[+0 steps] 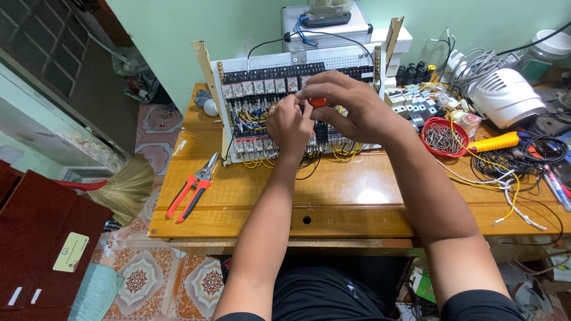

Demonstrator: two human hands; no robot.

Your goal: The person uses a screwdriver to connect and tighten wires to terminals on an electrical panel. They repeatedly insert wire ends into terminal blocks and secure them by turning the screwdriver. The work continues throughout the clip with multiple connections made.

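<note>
Two hands meet in front of the white relay wiring panel [297,107], which stands upright at the back of the wooden tabletop [357,202]. The right hand [351,107] has its fingers closed round the red handle of a screwdriver [317,101], held against the panel's middle. The left hand [289,126] is curled up just below and left of that handle, against the panel's yellow wires (whether it pinches anything cannot be told). Left of the panel lie red-handled pliers [193,190]; right of it sits a red bowl of metal hooks [444,137].
</note>
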